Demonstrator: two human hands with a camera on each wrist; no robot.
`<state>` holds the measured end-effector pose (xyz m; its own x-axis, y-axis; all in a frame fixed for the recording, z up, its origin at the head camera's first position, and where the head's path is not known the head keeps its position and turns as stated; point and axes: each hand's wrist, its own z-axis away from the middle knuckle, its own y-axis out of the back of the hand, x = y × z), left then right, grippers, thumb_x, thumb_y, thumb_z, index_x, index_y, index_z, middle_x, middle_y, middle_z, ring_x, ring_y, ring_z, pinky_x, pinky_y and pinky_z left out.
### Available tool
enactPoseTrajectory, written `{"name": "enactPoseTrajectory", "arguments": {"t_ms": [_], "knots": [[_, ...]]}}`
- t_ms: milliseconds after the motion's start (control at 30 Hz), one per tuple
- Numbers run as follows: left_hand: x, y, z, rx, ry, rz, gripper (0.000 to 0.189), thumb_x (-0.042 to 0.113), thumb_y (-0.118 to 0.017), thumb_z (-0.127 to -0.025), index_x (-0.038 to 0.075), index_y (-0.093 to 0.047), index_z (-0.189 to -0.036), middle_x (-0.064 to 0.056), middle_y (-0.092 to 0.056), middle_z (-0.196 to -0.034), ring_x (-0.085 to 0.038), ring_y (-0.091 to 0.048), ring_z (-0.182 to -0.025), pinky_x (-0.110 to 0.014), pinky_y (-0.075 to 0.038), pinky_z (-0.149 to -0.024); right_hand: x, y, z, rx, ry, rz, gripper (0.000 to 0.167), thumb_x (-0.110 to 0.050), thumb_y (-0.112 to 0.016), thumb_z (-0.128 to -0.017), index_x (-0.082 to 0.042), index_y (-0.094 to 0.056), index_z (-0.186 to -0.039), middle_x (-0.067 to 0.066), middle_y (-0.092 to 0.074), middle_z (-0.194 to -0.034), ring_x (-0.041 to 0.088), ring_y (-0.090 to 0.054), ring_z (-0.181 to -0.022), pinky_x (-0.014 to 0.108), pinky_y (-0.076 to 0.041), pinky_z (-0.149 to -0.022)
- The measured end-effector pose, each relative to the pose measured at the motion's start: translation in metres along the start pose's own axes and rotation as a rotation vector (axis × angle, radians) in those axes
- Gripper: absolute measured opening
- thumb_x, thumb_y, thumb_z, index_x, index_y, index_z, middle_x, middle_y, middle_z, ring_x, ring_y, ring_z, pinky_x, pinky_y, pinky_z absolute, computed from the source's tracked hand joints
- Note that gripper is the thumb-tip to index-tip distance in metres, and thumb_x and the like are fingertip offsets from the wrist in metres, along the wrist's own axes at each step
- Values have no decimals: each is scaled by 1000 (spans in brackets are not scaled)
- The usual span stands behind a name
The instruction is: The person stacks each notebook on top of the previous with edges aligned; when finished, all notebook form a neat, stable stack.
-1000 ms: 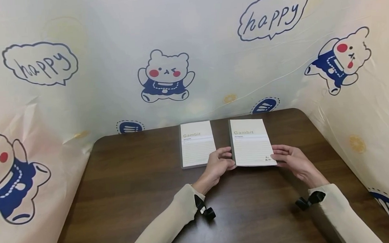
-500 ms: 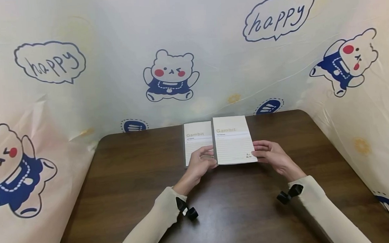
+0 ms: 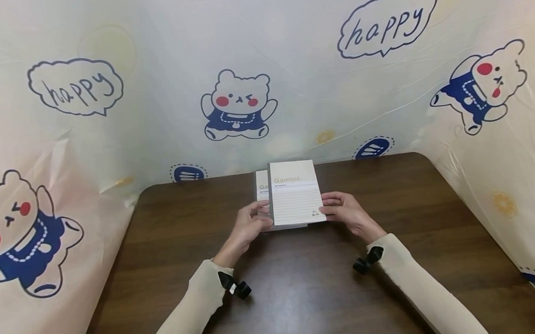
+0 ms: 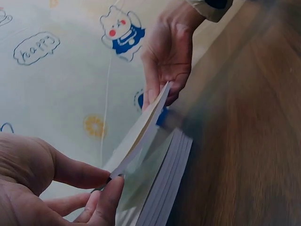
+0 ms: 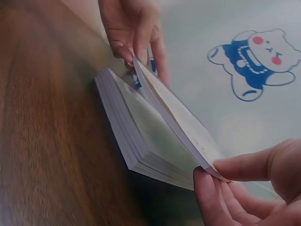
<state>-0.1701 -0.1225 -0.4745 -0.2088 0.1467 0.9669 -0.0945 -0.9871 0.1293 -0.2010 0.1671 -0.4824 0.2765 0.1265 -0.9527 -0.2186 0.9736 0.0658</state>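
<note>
A white notebook (image 3: 295, 198) with a grey spine and "Gambit" on its cover is held level between both hands. Its lower left edge is pinched by my left hand (image 3: 246, 225), its lower right edge by my right hand (image 3: 350, 214). Below it lies a stack of notebooks (image 5: 117, 125), mostly covered in the head view. Both wrist views show a gap between the held notebook and the stack. Thumb and fingers of the left hand (image 4: 56, 183) grip a corner in the left wrist view.
The brown wooden table (image 3: 289, 284) carries the stack near its back edge. Behind it hangs a pale curtain (image 3: 299, 62) printed with bears and "happy" bubbles. A black wrist camera (image 3: 236, 286) sits on the left sleeve, another black camera (image 3: 368, 262) on the right.
Both hands have carried the notebook to the left, from beside the stack to above it. The stack, visible beside it earlier, is now largely covered.
</note>
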Motion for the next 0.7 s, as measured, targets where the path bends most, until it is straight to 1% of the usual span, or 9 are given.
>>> {"name": "enactPoseTrajectory", "arguments": {"t_ms": [133, 333, 467, 700], "knots": [[-6, 13, -2, 28, 12, -42, 61, -10, -70, -84, 5, -61, -143, -22, -63, -128, -21, -71, -99, -26, -58, -78, 1, -13, -10, -4, 8, 12, 53, -2, -73, -94, 7, -53, -142, 26, -64, -134, 12, -69, -89, 25, -63, -77], [-13, 28, -6, 39, 15, -63, 62, -9, -70, -85, 4, -59, -144, -23, -62, -130, -17, -70, -90, -26, -57, -75, 4, -29, -20, 21, 18, 25, 49, -2, -74, -93, 4, -58, -139, 24, -66, -130, 13, -69, -90, 27, -63, -78], [-16, 35, -7, 44, 21, -79, 62, -8, -70, -85, 5, -60, -144, -23, -62, -130, -15, -68, -87, -26, -57, -76, 8, -36, -24, 31, 40, 59, 46, -2, -75, -92, 4, -61, -136, 23, -66, -127, 14, -68, -90, 27, -63, -77], [-25, 42, -10, 50, 25, -97, 61, -7, -71, -84, 7, -62, -143, -21, -64, -130, -18, -68, -91, -26, -56, -79, 13, -45, -24, 70, 81, 89, 43, -2, -76, -91, 4, -65, -132, 24, -67, -122, 13, -66, -85, 28, -63, -76]]}}
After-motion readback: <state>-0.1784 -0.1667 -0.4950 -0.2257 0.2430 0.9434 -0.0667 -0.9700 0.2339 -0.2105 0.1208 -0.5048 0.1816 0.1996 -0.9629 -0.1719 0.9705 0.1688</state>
